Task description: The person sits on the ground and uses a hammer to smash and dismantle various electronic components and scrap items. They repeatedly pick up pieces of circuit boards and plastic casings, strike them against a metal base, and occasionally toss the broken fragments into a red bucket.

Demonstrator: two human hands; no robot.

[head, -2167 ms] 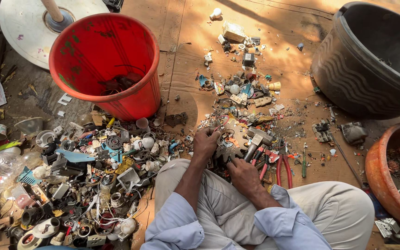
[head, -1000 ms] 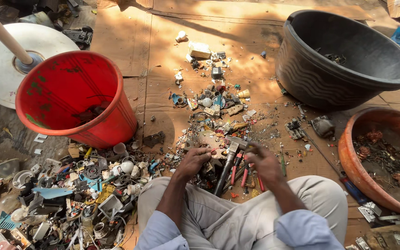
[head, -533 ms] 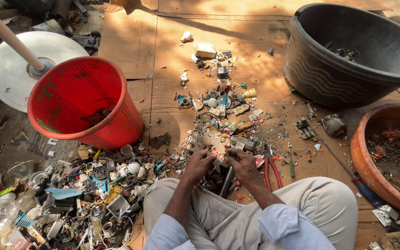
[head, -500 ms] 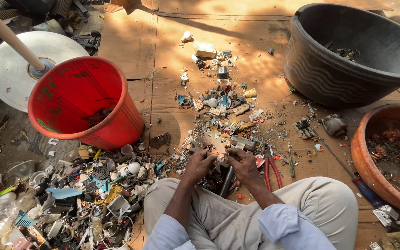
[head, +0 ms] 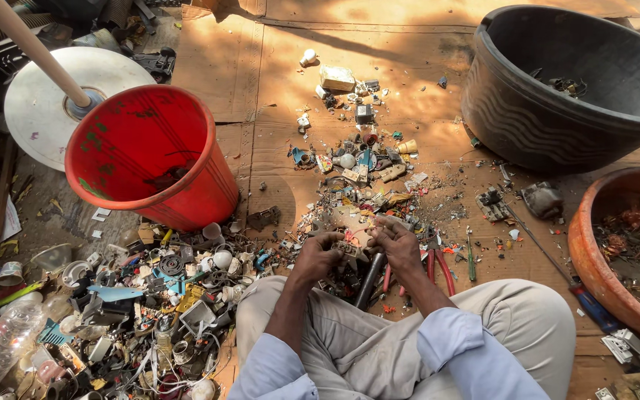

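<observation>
Flattened brown cardboard flooring [head: 409, 52] carries scattered scrap. Left hand [head: 318, 257] and right hand [head: 398, 244] both pinch a small, rigid, light metal scrap component [head: 350, 249] at its edges.

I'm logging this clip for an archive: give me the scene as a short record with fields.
setting: person seated on cardboard sheets
left hand: grips a small scrap part
right hand: pinches the same part
left side: red bucket, heap of mixed scrap
right side: black tub, orange basin
tools: red-handled pliers beside the right hand
</observation>
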